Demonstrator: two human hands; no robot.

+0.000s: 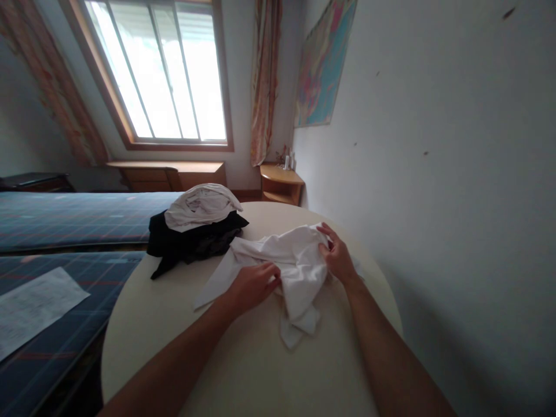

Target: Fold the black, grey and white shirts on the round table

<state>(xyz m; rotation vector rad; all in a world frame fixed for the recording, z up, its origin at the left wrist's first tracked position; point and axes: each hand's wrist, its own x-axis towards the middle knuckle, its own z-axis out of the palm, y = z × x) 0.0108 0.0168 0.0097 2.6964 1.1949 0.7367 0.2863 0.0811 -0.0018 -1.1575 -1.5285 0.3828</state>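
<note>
A crumpled white garment (299, 255) lies on the round cream table (243, 370), its kind hard to tell from the folds. My left hand (256, 285) pinches its near edge, fingers curled with the thumb against them. At its far right corner, my right hand (335, 252) grips the fabric between thumb and fingers. One flap of the cloth spreads out to the left under my left wrist, and another hangs toward me on the tabletop. Just beyond, to the left, sits a heap of clothes: a bunched off-white garment (202, 205) on top of black clothing (191, 246).
Beds with blue plaid covers (87, 217) stand left of the table, one bearing a printed sheet of paper (39, 310). A white wall (456, 202) runs close along the right. A wooden corner shelf (280, 176) and a low desk (195, 168) stand at the back under the window.
</note>
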